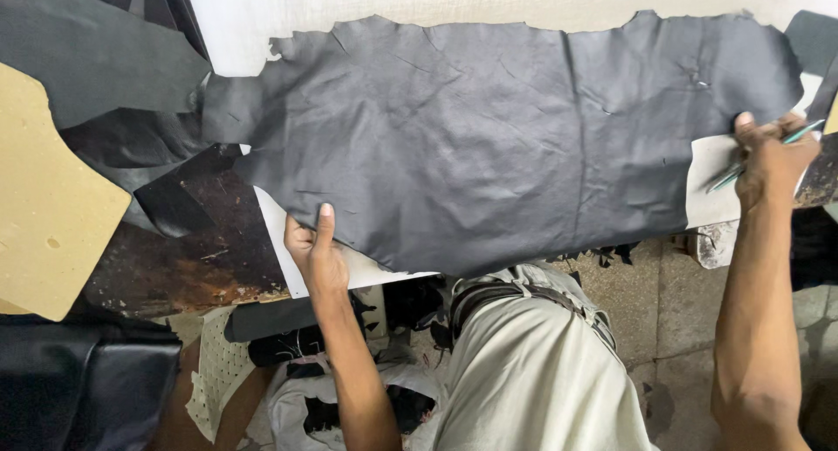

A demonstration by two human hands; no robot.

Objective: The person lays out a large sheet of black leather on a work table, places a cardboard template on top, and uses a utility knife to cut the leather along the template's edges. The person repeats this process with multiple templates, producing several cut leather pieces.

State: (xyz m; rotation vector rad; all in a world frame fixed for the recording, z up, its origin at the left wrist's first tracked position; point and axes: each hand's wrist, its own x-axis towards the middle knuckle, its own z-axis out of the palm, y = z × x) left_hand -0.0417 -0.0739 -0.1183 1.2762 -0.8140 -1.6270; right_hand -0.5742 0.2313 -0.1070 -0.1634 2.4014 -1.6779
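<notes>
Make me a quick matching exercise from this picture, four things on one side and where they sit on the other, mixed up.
1. black leather hide
2. tan board
3. green pen
4. left hand

A. in the right hand
B. far left of the bench
C. gripping the hide's near edge
D. spread across the white table

Pairs: 1-D, 2-B, 3-A, 4-C
</notes>
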